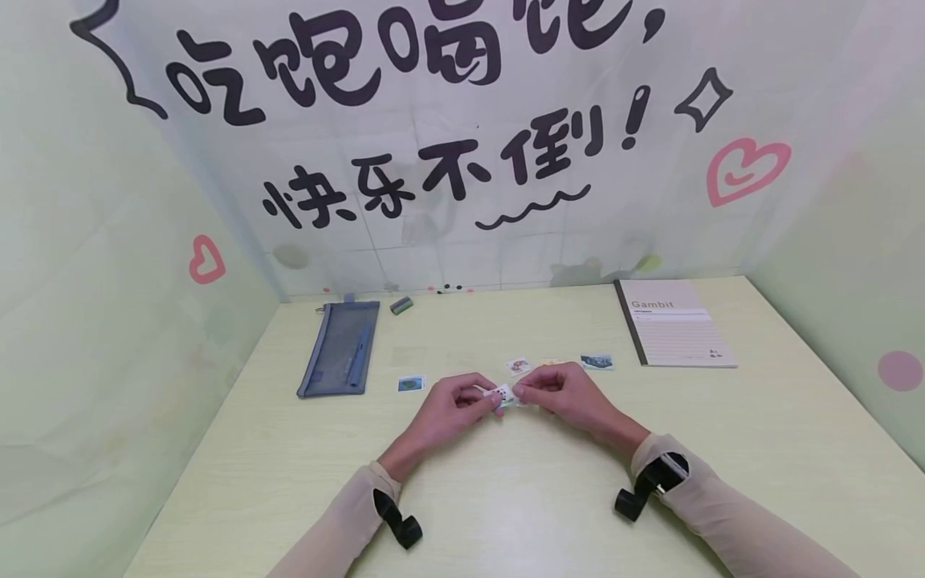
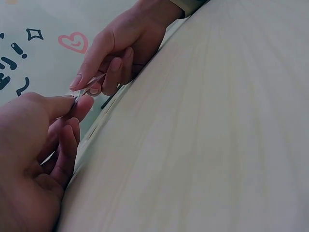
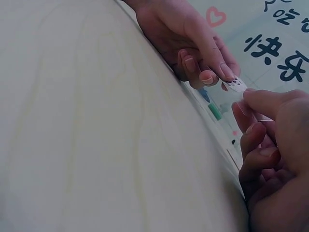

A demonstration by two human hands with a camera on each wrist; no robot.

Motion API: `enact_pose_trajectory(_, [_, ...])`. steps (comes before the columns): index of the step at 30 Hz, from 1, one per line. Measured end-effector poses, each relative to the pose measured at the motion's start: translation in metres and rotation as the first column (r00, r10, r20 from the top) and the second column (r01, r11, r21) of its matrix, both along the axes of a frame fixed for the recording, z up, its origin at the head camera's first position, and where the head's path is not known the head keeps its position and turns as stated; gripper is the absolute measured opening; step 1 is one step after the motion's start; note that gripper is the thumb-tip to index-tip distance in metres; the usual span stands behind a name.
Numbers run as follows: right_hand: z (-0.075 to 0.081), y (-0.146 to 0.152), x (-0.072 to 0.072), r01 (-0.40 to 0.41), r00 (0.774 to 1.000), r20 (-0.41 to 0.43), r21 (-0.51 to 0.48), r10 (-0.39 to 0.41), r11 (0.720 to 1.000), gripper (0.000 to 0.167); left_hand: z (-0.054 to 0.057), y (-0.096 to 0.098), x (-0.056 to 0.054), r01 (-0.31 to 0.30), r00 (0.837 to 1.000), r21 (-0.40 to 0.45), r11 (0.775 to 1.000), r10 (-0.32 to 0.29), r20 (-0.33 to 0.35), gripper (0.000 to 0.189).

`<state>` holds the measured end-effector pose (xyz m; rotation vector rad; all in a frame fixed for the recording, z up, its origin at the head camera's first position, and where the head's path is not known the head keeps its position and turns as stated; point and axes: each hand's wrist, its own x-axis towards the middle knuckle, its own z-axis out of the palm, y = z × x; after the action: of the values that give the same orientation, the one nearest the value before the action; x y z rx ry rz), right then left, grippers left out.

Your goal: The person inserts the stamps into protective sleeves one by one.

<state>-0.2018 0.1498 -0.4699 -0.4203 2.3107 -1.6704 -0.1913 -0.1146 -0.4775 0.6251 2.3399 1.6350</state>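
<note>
Both hands meet above the middle of the table at a small stamp-like picture [image 1: 502,394] with a white face and black panda-like markings. My left hand [image 1: 451,409] pinches it between thumb and forefinger. At the picture's right edge, my right hand [image 1: 571,397] pinches a thin, see-through film [image 3: 243,110], with its thumb tip right at the picture. The right hand's other fingers are loosely bent. Behind the hands lie a stamp with a reddish figure [image 1: 518,366], an orange one [image 1: 552,362] partly hidden by the right hand, and a blue landscape stamp [image 1: 596,362].
A blue-green stamp [image 1: 412,384] lies left of the hands, near faint clear rectangles [image 1: 409,356]. Farther left are a blue mesh pencil pouch [image 1: 336,349] with a pen inside and a small striped eraser [image 1: 401,305]. A notebook [image 1: 675,325] lies back right, before the printed cloth wall [image 1: 433,257].
</note>
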Motion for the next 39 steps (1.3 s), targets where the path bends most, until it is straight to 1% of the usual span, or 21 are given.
enact_pose_trajectory(4, [0.0006,0.0003,0.0004,-0.007,1.0,-0.004,-0.004,0.007,1.0,0.022,-0.0001,0.0001,-0.0004,0.002,1.0,-0.004,1.0,-0.002,-0.002,0.016])
enact_pose_trajectory(11, [0.0009,0.0013,0.0015,-0.037,0.999,-0.024,0.014,0.037,0.999,0.02,-0.0001,0.0001,-0.0005,0.023,1.0,-0.026,0.999,-0.024,-0.012,0.017])
enact_pose_trajectory(13, [0.0002,0.0012,0.0011,-0.026,0.999,-0.019,0.011,0.026,1.0,0.019,-0.0002,0.0002,-0.0005,0.018,1.0,-0.028,0.999,-0.018,-0.004,0.02])
enact_pose_trajectory(16, [-0.0007,0.0008,0.0005,0.007,1.0,-0.005,0.002,-0.007,1.0,0.02,-0.0008,0.0008,-0.0007,-0.007,1.0,-0.013,1.0,0.008,0.006,0.023])
enact_pose_trajectory(19, [-0.0012,0.0006,0.0003,0.037,0.999,0.014,-0.012,-0.036,0.999,0.022,-0.0018,0.0014,-0.0013,-0.028,0.999,0.011,1.0,0.028,0.018,0.021])
enact_pose_trajectory(21, [-0.0019,0.0008,0.0002,0.046,0.999,0.02,-0.021,-0.045,0.999,0.024,-0.0023,0.0015,-0.0016,-0.029,0.999,0.026,0.999,0.029,0.024,0.018])
enact_pose_trajectory(28, [-0.0042,0.0017,-0.0004,0.014,1.0,0.012,-0.035,-0.014,0.999,0.024,-0.002,0.0012,-0.001,-0.019,0.999,0.014,1.0,0.018,0.042,0.016])
enact_pose_trajectory(33, [-0.005,0.0014,0.0,-0.005,1.0,-0.004,-0.028,0.005,1.0,0.022,-0.0024,0.001,-0.0011,-0.017,0.999,-0.01,1.0,0.017,0.039,0.015])
enact_pose_trajectory(39, [-0.0064,0.0011,-0.0007,0.007,1.0,-0.026,-0.019,-0.008,1.0,0.022,-0.0029,0.0008,-0.0013,-0.009,1.0,-0.005,1.0,0.009,0.022,0.015])
